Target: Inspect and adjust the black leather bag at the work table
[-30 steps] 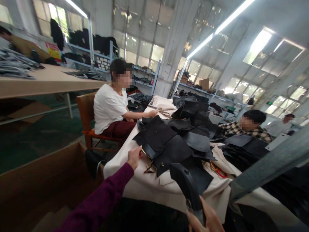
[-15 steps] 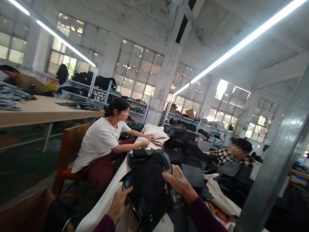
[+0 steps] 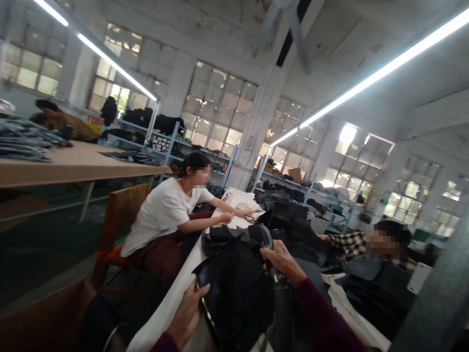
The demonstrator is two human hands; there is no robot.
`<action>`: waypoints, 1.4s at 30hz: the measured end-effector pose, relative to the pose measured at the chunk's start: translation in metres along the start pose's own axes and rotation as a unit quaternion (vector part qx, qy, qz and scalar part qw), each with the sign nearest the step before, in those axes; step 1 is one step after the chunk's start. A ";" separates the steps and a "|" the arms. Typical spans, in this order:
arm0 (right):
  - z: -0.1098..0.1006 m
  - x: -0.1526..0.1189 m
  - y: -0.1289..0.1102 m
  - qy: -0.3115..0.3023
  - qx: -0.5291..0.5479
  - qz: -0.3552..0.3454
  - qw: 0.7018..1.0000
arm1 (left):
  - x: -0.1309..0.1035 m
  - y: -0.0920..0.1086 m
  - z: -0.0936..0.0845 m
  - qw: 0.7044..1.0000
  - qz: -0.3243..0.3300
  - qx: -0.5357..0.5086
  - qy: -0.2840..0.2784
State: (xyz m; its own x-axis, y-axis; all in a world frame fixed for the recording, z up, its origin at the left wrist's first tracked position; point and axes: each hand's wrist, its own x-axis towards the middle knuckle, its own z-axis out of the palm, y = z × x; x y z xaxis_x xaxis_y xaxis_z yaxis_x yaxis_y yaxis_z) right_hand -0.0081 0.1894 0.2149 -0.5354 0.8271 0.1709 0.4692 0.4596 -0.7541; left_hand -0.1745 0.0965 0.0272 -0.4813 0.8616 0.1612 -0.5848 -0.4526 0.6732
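a person in a white shirt sits on a wooden chair at the cloth-covered table, both hands on tan straps. opposite, a person in a checked shirt leans over dark pieces. a long wooden table at left carries stacked grey fabric. shelving lines the windows.

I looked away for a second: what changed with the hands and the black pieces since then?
The right hand carried its black strap piece up from the table's near edge onto the black pile. The left hand took the pile's near edge. The seated person in white stayed working.
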 end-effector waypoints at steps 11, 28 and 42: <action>0.046 -0.125 0.023 -0.151 0.015 0.019 0.988 | -0.017 0.005 0.033 0.995 0.024 0.027 -0.089; 0.029 -0.154 0.020 -0.071 0.051 0.043 0.995 | -0.046 -0.011 0.052 0.968 0.041 0.146 -0.197; -0.050 -0.226 0.019 -0.068 -0.059 0.078 0.993 | -0.066 -0.016 0.072 0.735 0.279 0.561 -0.258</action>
State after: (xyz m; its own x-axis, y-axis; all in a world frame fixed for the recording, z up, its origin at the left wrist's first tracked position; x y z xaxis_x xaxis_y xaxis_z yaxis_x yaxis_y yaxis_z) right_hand 0.1571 0.0274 0.1937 -0.5356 0.8437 -0.0353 0.6290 0.3707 -0.6833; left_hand -0.0864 0.0633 0.0578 0.0390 0.7178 0.6951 0.6560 -0.5431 0.5241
